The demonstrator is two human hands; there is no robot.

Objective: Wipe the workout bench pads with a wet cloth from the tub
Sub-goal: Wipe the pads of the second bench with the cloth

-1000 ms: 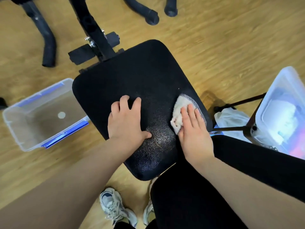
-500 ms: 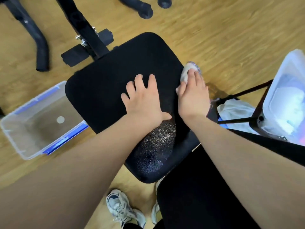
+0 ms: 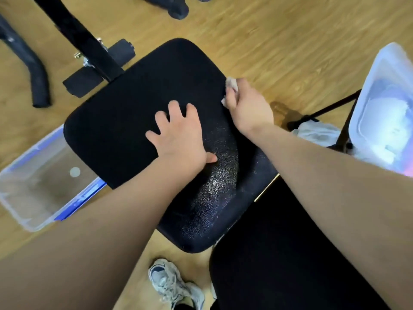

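A black bench pad (image 3: pixel 125 113) fills the middle of the view, its near part glistening wet. My left hand (image 3: pixel 178 133) lies flat on the pad with fingers spread. My right hand (image 3: pixel 248 106) grips a white cloth (image 3: pixel 231 83) at the pad's right edge, its fingers curled over the side so that only a bit of cloth shows. A second black pad (image 3: pixel 279 253) lies lower right. A clear tub (image 3: pixel 38 182) with blue clips stands on the floor at the left.
Black bench frame (image 3: pixel 73 30) and padded rollers (image 3: pixel 38 74) stand on the wooden floor behind the pad. At the right a clear lidded box (image 3: pixel 386 104) sits on a dark stand above a white bag (image 3: pixel 312 133). My sneakers (image 3: pixel 169 285) show below.
My right hand has slid the cloth forward along the pad's right side and over its edge, curling round it. My left hand has shifted forward on the pad.
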